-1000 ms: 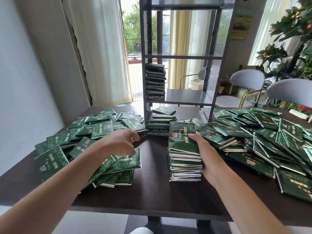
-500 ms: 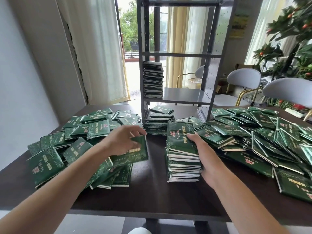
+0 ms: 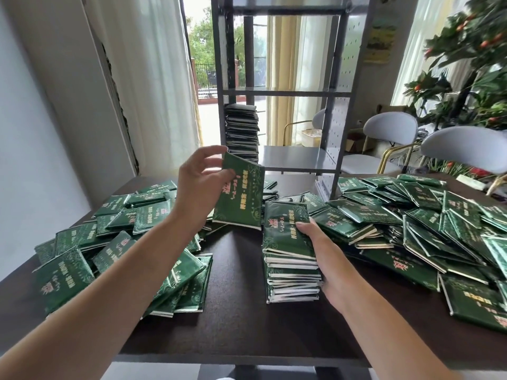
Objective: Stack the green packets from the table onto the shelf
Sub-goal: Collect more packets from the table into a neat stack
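Note:
My left hand (image 3: pixel 198 185) holds one green packet (image 3: pixel 242 200) up in the air, tilted, just left of and above a neat stack of packets (image 3: pixel 288 259) in the middle of the dark table (image 3: pixel 247 325). My right hand (image 3: pixel 326 259) grips the right side of that stack, thumb on its top packet. Loose green packets lie in a heap at the left (image 3: pixel 109 242) and a bigger heap at the right (image 3: pixel 428 231). The grey metal shelf (image 3: pixel 296 157) stands at the table's far edge, with a tall pile of packets (image 3: pixel 241 131) on its left side.
A short pile of packets (image 3: pixel 270 187) lies on the table under the shelf's lowest board. Two grey chairs (image 3: pixel 389 133) stand beyond the table at the right, beside a plant with orange fruit (image 3: pixel 472 64). Curtains and an open doorway are behind the shelf.
My left hand picked one packet out of the left heap and raised it up and to the right, toward the middle stack. My right hand stayed on the stack.

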{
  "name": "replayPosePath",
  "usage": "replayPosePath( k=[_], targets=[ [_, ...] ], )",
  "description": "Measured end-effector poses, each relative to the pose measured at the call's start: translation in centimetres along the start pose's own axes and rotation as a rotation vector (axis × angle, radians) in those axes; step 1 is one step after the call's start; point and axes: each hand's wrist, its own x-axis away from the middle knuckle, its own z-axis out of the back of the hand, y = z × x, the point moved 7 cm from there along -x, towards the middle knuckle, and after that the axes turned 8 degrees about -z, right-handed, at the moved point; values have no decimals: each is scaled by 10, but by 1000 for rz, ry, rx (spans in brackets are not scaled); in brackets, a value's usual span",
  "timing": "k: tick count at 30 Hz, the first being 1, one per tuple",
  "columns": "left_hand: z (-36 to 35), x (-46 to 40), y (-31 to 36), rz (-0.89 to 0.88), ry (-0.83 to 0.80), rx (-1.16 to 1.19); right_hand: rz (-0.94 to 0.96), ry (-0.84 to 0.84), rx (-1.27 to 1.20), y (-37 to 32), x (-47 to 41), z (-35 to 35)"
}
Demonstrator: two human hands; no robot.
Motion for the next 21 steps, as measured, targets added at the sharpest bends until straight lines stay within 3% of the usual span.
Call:
replayPosePath(
  k=[5,9,14,21],
  targets=[
    [-23,10,-8,245,-15,245,27,11,16,-4,5,-1],
    [-44,28,-24,390,-106,195,23,-3,47,-8,13,-5],
    [-51,39,-34,393,-123,86,-33,28,42,-3,18,-2],
    [-59,53,-36,385,-194,133,-57,36,-8,-4,15,12]
  ],
)
